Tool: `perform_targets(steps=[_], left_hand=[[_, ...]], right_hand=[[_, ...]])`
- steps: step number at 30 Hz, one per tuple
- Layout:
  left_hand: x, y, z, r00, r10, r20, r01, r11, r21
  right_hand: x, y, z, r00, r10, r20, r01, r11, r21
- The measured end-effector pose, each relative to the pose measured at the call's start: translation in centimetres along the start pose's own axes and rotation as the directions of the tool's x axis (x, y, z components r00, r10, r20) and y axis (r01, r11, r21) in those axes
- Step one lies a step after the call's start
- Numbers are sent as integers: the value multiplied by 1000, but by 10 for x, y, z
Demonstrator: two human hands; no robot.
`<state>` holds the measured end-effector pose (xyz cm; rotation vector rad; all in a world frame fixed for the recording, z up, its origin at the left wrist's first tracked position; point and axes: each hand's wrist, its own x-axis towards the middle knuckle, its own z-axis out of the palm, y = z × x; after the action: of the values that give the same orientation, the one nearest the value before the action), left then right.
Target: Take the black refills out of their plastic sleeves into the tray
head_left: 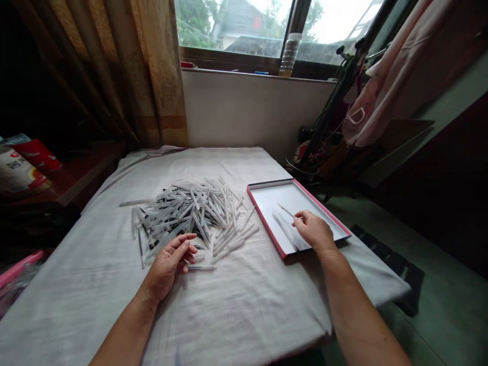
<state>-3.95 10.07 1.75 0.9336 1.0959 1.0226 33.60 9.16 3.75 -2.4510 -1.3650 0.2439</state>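
A large heap of slim, whitish translucent pens (190,208), with black parts showing among them, lies on the cloth-covered table. At the heap's near edge is my left hand (171,264), its fingers loosely bent and apart. A single pen (204,268) lies by its fingertips; whether they touch is unclear. My right hand (314,231) pinches a thin pen (285,209) between thumb and fingers, above a shallow white box with red sides (266,219). Inside that box, several clear pens (284,229) lie side by side, partly hidden by my right hand.
A white cloth (236,315) covers the table. Beyond it are a window sill with a plastic bottle (290,55) and a brown curtain (152,66). A side table with a tub (19,170) stands left. Pink cloth (385,86) hangs at right, above the tiled floor.
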Motion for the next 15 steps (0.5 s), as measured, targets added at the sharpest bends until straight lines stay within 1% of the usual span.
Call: perform_targets(steps=[2, 5, 8, 12, 15], left_hand=[[0, 0, 0, 1000, 4, -7, -4, 1000, 9], [1, 0, -1, 1000, 12, -16, -12, 1000, 18], [2, 0, -1, 1000, 9, -15, -9, 1000, 18], [1, 1, -1, 1000, 9, -23, -8, 1000, 8], [2, 3, -3, 998, 17, -56, -17, 1000, -12]], right_hand=[[0, -1, 0, 999, 14, 49, -7, 991, -135], [-4, -5, 2, 992, -10, 128, 38, 976, -214], [-7, -10, 3, 983, -23, 181, 67, 968, -241], [-9, -15, 5, 977, -55, 208, 106, 965, -239], [-12, -19, 8, 971, -78, 226, 132, 964, -231]])
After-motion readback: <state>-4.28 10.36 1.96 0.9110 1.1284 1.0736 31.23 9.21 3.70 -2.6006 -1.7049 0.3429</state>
